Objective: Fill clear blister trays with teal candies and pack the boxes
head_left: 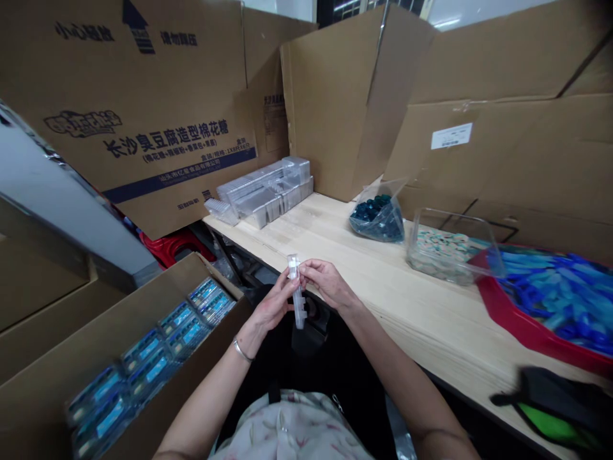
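In front of my lap I hold a narrow clear plastic tray (299,306), seen nearly edge-on and upright, with small moulded bumps along one side. My left hand (274,305) is closed around its left edge, thumb near the middle. The fingertips of my right hand (326,281) pinch the upper right side of the same tray. Whether anything sits inside it cannot be made out. Beyond my hands, on the wooden table (330,239), lie rows of stacked clear plastic trays (272,191).
At lower left an open carton (211,358) holds several blue-labelled clear packs (156,367). Along the table stand a bag of dark teal pieces (378,214), a clear tub (443,252) of pale pieces and a red basin (517,319) of blue plastic pieces. Large cardboard boxes (335,96) rise behind.
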`<state>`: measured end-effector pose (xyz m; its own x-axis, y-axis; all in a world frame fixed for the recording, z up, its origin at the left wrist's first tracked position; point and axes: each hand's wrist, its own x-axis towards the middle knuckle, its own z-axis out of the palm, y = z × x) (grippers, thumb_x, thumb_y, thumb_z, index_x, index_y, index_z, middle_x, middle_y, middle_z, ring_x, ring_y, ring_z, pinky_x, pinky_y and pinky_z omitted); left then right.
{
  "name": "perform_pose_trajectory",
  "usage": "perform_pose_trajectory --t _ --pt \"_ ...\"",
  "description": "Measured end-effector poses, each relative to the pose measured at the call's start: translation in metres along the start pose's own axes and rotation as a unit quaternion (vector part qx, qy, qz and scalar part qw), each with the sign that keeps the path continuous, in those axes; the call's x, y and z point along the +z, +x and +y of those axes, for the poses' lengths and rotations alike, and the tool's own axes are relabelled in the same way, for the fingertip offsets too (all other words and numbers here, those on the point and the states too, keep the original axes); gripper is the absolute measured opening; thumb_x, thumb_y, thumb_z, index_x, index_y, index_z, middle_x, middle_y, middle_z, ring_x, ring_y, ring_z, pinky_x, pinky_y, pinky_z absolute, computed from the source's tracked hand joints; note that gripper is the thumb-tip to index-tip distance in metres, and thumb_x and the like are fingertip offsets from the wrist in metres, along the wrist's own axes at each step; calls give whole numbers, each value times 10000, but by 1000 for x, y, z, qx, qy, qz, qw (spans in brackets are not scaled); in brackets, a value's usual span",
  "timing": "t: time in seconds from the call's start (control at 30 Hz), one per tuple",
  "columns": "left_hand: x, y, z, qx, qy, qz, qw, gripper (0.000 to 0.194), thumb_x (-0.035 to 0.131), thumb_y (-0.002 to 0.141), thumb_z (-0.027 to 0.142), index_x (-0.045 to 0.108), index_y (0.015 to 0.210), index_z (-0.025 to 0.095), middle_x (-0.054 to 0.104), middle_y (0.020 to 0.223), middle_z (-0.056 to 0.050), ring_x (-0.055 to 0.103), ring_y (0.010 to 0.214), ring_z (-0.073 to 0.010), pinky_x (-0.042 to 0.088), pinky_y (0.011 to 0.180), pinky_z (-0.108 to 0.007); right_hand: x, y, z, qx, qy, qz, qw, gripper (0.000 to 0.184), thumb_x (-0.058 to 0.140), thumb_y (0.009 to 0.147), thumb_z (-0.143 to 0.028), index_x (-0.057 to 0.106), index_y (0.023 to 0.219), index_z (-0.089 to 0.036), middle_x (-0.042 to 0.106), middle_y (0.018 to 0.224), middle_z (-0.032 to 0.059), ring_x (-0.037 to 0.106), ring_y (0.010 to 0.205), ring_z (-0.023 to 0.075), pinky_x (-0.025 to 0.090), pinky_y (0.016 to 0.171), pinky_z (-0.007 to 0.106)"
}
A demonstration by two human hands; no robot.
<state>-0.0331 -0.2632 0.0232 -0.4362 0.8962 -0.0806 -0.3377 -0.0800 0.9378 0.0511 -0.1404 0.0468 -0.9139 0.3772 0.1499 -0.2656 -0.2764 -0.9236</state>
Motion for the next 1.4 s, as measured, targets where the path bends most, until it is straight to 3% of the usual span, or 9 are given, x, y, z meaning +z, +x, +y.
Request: perform_pose_trajectory --t 0.43,0.63,0.73,0.87,0.97,1.07,1.23,1.3,1.4 --pt "0 12 1 -6 -49 -7 999 509 619 768 403 477 1233 250 590 1074 -83 582 905 -212 494 714 -354 -21 -2 -8 -30 -4 32 999 169 674 699 -320 627 705 -158 586 625 -7 516 570 91 429 591 243" --pt "-33 20 -5 -18 -72 86 993 424 646 748 406 534 1123 243 565 1045 -35 583 914 -175 495 692 -278 -56 6 -67 -71 -228 110 965 131 637 704 -278 629 705 -148 613 604 16 536 541 111 432 549 248" --pt "-47 17 -6 -26 -85 96 991 432 637 760 398 518 1155 268 536 1134 -38 563 993 -195 504 691 -285 -63 31 -82 -100 -459 100 877 78 570 724 -185 636 741 -148 640 674 35 571 595 136 443 584 255" --pt "-53 12 -9 -32 -89 105 990 420 627 771 388 512 1161 279 514 1169 -39 543 1027 -209 516 683 -301 -66 86 -39 -35 -765 36 642 213 446 763 -64 649 815 -108 662 893 120 611 799 187 445 719 259" --pt "-56 11 -10 -45 -87 110 989 422 621 776 386 506 1170 288 492 1206 -38 519 1063 -218 521 678 -306 -72 122 8 9 -802 16 597 265 406 773 -3 642 879 -59 640 964 182 608 886 218 447 747 265" --pt "-61 11 -9 -58 -87 104 989 468 624 778 366 474 1217 301 460 1273 -46 489 1116 -233 520 703 -319 -80 144 33 17 -805 21 593 278 374 805 6 619 925 -50 620 988 196 591 942 219 451 783 277" --pt "-69 14 -6 -50 -88 84 991 478 607 793 359 456 1242 289 422 1338 -65 458 1167 -256 507 742 -338 -79 150 33 -19 -783 21 621 261 356 892 -106 600 984 -102 595 1082 155 541 1039 181 432 865 273" --pt "-68 18 -5 -39 -74 76 994 504 600 797 366 433 1268 300 415 1352 -66 455 1172 -254 498 745 -332 -67 140 27 -53 -712 33 700 243 383 904 -189 608 971 -128 622 1034 113 568 972 154 447 840 260" --pt "-65 24 -5 -18 -40 76 996 608 618 785 364 356 1333 329 433 1348 -66 465 1169 -246 478 771 -323 -36 112 18 -46 -460 22 886 245 491 852 -341 619 896 -137 654 796 47 601 688 127 493 675 261"
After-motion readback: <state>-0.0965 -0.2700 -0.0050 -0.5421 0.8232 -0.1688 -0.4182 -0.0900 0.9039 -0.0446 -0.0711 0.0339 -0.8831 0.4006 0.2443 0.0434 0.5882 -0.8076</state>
